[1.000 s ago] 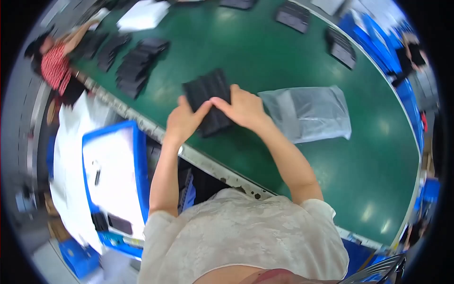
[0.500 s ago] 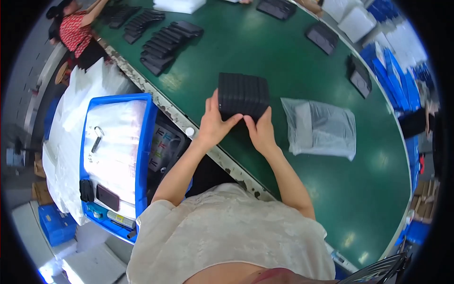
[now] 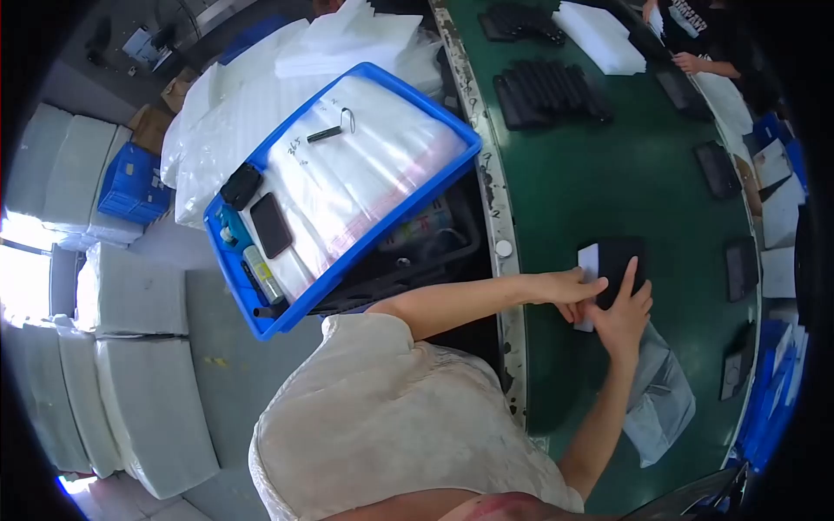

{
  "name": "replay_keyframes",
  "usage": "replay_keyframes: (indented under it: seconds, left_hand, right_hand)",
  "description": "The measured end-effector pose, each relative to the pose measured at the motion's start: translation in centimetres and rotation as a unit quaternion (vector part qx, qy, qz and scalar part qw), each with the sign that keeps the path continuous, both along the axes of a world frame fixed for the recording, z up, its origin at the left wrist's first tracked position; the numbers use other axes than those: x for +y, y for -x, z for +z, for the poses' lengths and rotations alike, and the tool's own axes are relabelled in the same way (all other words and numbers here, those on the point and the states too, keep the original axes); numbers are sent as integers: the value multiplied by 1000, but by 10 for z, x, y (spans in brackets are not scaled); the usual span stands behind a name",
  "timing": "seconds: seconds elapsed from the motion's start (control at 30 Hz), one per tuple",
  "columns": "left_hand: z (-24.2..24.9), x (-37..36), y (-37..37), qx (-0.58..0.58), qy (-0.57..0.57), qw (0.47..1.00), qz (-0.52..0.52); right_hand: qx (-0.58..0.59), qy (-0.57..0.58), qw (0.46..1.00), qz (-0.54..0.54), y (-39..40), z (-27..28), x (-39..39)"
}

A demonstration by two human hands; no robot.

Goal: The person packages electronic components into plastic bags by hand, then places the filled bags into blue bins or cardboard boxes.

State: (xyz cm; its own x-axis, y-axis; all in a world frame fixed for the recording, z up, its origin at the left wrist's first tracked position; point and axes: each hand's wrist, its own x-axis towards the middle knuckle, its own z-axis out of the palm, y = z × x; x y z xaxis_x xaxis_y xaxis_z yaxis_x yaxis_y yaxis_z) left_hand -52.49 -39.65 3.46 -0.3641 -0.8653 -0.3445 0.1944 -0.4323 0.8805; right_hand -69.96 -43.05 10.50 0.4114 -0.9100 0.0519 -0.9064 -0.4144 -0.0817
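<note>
On the green table, a stack of black plastic pieces (image 3: 618, 260) stands close in front of me, a flat white piece (image 3: 588, 260) against its left side. My left hand (image 3: 565, 288) is closed at the lower part of the white piece, its thumb pointing toward the stack. Over the near side of the stack, my right hand (image 3: 618, 319) has its fingers spread and bent against the black surface, gripping it. The two hands meet at the near left corner. A clear plastic bag (image 3: 665, 399) lies just beyond my right wrist, partly hidden by the forearm.
A blue tray (image 3: 347, 269) with plastic bags, a phone (image 3: 271, 226) and a tape roll sits left of the table edge. More black pieces (image 3: 552, 94) and white foam sheets (image 3: 599, 36) lie farther up. Single black pieces line the right side. Another person's hand (image 3: 691, 62) is at top right.
My view has swung to the left. A white piece now shows against the stack's left side, and my right hand has moved from its side onto its near face.
</note>
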Motion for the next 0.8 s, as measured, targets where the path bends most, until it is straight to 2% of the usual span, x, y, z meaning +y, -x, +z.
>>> replay_keyframes:
  seconds: [0.07, 0.1, 0.13, 0.17, 0.2, 0.23, 0.27, 0.3, 0.33, 0.4, 0.43, 0.53, 0.57, 0.67, 0.7, 0.73, 0.77, 0.8]
  left_hand:
    - [9, 11, -8, 4, 7, 1000, -6]
    - [24, 23, -28, -170, 150, 974, 4]
    - [35, 33, -51, -337, 288, 896, 12]
    - [32, 43, -75, -432, 382, 808, 122]
    - [32, 48, -106, -505, 404, 729, 223]
    - [39, 57, -144, -529, 347, 720, 286]
    - [24, 62, -185, -598, 312, 653, 344]
    - [18, 74, -224, -615, 284, 622, 394]
    - [9, 87, -258, -684, 264, 559, 387]
    - [-10, 106, -302, -747, 190, 526, 359]
    - [-20, 110, -317, -747, 193, 528, 355]
    - [-34, 111, -355, -695, 189, 616, 318]
    - [-33, 113, -366, -694, 190, 618, 318]
    - [-27, 114, -391, -497, 143, 741, 429]
    - [-8, 107, -377, -497, 150, 743, 424]
    - [30, 100, -347, -306, 164, 819, 457]
    - [56, 92, -320, -102, 164, 862, 469]
    - [63, 79, -300, -99, 195, 892, 396]
  right_hand:
    - [-42, -33, 999, 11, 15, -7, -10]
    - [-84, -56, 995, 20, 26, -9, -20]
    - [-126, -75, 989, 29, 33, -10, -26]
    - [-126, -76, 989, 29, 34, -7, -22]
    - [-95, -42, 994, 24, 36, -3, -10]
    - [-63, -11, 998, 18, 38, 1, 3]
    - [-31, 18, 999, 12, 39, 1, 9]
    - [-32, 13, 999, 9, 40, -1, 10]
    - [-32, -7, 999, 5, 40, -3, 11]
    - [-35, -43, 998, 0, 40, -7, 12]
    - [-36, -45, 998, -6, 41, -6, 13]
    - [-35, -76, 996, 5, 42, 6, 13]
    - [-33, -75, 997, 4, 43, 6, 13]
    - [-27, -41, 999, 13, 48, -2, 13]
    - [-29, -38, 999, 5, 49, -4, 11]
    - [-46, -39, 998, 7, 49, -7, 7]
    - [-61, -42, 997, 7, 49, -9, 4]
    - [-73, -45, 996, 5, 52, -9, 4]
